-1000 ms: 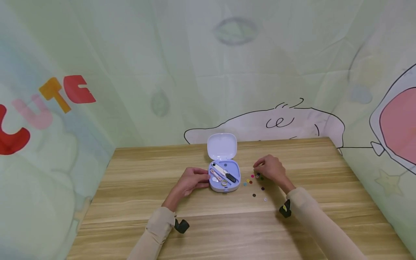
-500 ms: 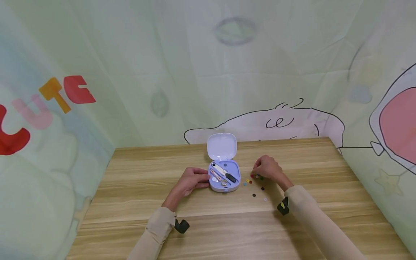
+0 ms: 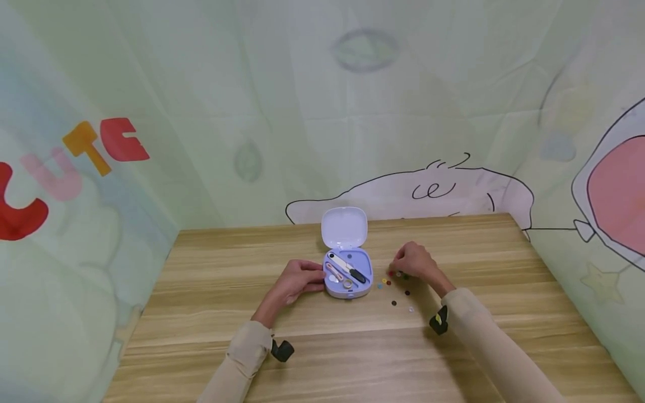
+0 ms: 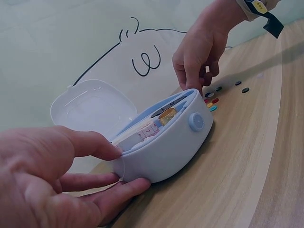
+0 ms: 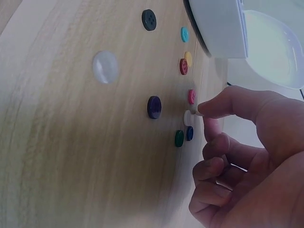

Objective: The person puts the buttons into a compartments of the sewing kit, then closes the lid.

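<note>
A lidded sewing box [image 3: 349, 291] stands with its lid raised. It contains white-and-black scissors [image 3: 347, 267], a pink-edged tool [image 3: 334, 271], a gold ring-shaped piece [image 4: 166, 116] and a dark button [image 3: 349, 256]. My left hand [image 3: 297, 278] rests against the box's left side, one fingertip at the rim and others lower on the wall. To the right of the box, my right hand [image 3: 415, 260] is down by the scattered buttons. Its thumb and forefinger meet on a small pale button [image 5: 197, 113], close to a pink button [image 5: 191, 96] and a white button [image 5: 187, 118].
Near the right hand lie a green button [image 5: 179, 138], a blue button [image 5: 190, 133], a red button [image 5: 184, 67], a yellow button [image 5: 188, 58] and a turquoise button [image 5: 184, 34]. A black button [image 3: 394, 303] and a clear button [image 3: 411, 309] lie closer on the wooden table [image 3: 227, 252].
My right hand has come down and slightly left to the pink button's side, then stayed there over the last half second. My left hand and the box keep their places.
</note>
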Motion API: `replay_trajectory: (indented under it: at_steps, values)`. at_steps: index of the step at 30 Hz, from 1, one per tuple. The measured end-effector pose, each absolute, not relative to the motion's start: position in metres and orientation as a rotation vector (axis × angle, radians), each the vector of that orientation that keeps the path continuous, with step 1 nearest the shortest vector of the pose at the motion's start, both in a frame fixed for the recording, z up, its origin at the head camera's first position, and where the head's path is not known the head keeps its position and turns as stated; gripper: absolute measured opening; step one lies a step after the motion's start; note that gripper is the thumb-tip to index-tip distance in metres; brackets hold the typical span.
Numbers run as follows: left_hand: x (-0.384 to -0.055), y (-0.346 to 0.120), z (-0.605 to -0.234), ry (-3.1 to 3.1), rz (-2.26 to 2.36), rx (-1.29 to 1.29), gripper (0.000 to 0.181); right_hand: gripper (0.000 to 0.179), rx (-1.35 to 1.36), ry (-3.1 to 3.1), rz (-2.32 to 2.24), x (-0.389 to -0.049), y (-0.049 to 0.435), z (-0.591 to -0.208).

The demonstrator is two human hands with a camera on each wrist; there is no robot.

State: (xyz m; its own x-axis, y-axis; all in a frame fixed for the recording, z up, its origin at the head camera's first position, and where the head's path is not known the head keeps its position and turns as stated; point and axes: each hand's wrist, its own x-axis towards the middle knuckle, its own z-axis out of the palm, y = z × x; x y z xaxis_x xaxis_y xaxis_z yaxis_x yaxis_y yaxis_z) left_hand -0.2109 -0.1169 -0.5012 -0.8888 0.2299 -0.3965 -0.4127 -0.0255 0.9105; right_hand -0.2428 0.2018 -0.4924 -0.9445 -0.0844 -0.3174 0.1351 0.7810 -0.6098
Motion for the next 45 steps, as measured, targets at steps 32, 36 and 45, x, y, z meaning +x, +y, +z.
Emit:
replay_trajectory:
  at_steps: [32,36,45]
  values:
    - [-0.213,-0.115,-0.500,1.818,1.979,-0.186,0.028,0.027,0.202,1.978,-1.670,-0.262,0.201,-0.467]
    - [-0.212,-0.115,-0.501,1.829,1.974,-0.191,0.028,0.025,0.208,1.950,-1.693,-0.263,0.196,-0.464]
    - [-0.212,-0.115,-0.500,1.837,1.969,-0.185,0.029,0.027,0.194,1.904,-1.738,-0.265,0.184,-0.459]
